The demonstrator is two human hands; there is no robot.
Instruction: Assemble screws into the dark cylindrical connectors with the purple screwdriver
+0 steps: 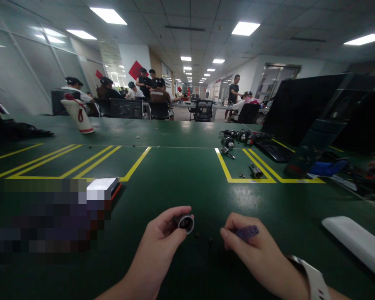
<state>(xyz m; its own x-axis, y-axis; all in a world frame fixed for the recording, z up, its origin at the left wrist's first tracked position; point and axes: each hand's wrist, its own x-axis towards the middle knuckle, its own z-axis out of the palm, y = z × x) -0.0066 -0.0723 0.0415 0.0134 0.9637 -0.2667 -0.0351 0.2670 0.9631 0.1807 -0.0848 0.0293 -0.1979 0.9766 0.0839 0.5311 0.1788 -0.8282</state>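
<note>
Cylinder (186, 224), hollow, silvery-rimmed, held by left grip (160, 234), purple handle (247, 233) by right grip (256, 246)

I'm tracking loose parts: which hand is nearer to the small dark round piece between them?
Left. The left hand is just left of the round piece; the right hand is farther off, to its right.
</note>
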